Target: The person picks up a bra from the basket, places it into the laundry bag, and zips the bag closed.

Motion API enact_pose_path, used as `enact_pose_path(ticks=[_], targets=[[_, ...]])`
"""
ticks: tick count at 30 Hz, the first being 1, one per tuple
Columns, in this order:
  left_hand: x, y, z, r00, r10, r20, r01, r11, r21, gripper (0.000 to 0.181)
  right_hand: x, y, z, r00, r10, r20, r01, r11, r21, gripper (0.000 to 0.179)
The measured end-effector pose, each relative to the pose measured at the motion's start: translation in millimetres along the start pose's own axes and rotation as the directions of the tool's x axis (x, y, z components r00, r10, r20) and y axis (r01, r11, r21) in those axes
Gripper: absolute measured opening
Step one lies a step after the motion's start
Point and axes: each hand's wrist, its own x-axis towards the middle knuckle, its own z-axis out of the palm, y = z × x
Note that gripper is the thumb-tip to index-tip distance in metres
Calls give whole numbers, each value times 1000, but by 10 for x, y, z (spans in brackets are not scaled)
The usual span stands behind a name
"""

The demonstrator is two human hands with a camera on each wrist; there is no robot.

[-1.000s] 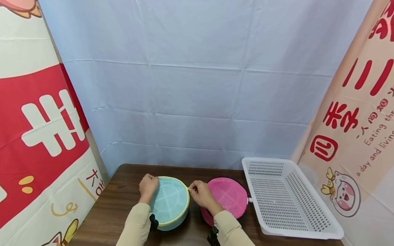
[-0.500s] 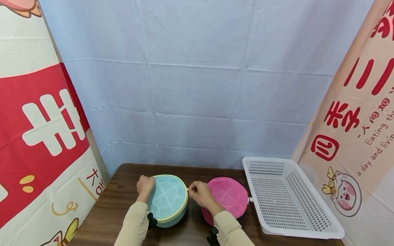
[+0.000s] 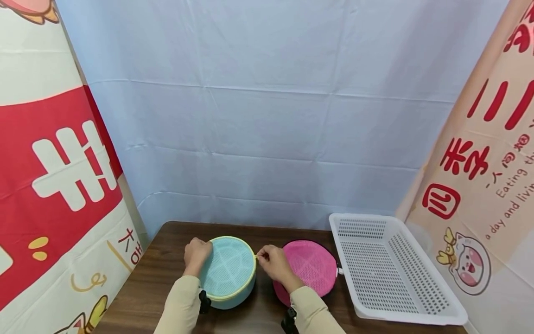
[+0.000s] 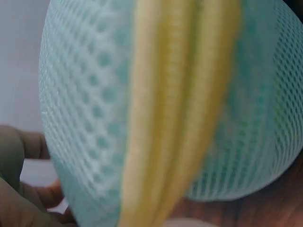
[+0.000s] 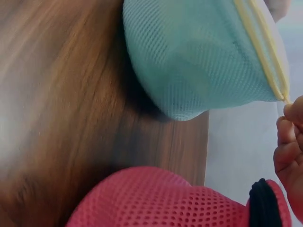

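A round light-blue mesh laundry bag [image 3: 228, 266] with a yellow zipper [image 4: 177, 104] around its top edge sits on the table. My left hand [image 3: 197, 253] grips its upper left rim; in the left wrist view the fingers [image 4: 35, 144] show beside the mesh. At the right rim my right hand [image 3: 270, 260] pinches the small yellow zipper pull [image 3: 256, 257], drawn out from the edge. The right wrist view has the same pinch, with the fingertips at the zipper's end. Just right of that hand lies a pink mesh bag [image 3: 310, 266], partly hidden by the forearm.
A white perforated plastic basket [image 3: 377, 313] stands at the right, close to the pink bag's white tab [image 3: 340, 271]. The dark wooden table [image 3: 143, 287] ends at a blue cloth backdrop [image 3: 267, 139]. Printed cloths hang on both sides.
My left hand has shifted slightly left, and the blue bag has tilted and shifted a little with it. The right hand keeps its pinch at nearly the same place.
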Motion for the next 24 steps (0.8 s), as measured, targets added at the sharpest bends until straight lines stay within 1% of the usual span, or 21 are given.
enact_pose_path(ticks=[2,4,6,9,12,14,17,19,21,24], targets=[[3,31,-19,1000,5,26,-7,999,52,21,14,4,3,1000,-9,5,9,1000,-17,8],[6,80,-36,999,17,50,-22,995,99,29,30,12,7,1000,-15,7,15,999,-37,8],[20,131,-42,997,49,52,-55,990,131,36,43,18,10,1000,-19,7,19,999,-47,8],[49,193,-34,992,117,57,-124,979,164,34,62,25,20,1000,-10,3,10,999,-45,7],[74,225,-1,977,202,74,-213,956,200,31,76,38,30,1000,5,1,-5,999,-43,6],[86,239,22,965,247,82,-260,940,219,29,86,45,34,1000,19,5,-19,999,-39,6],[94,258,54,954,287,84,-299,924,238,26,103,56,41,1000,26,10,-26,999,-32,6],[101,275,72,949,304,89,-316,918,238,25,116,61,46,1000,28,8,-28,999,-25,6],[110,293,92,941,322,106,-338,911,234,25,131,70,53,1000,29,2,-29,999,-25,7],[134,318,121,925,353,141,-377,900,221,25,156,73,59,999,31,-7,-31,999,-30,7]])
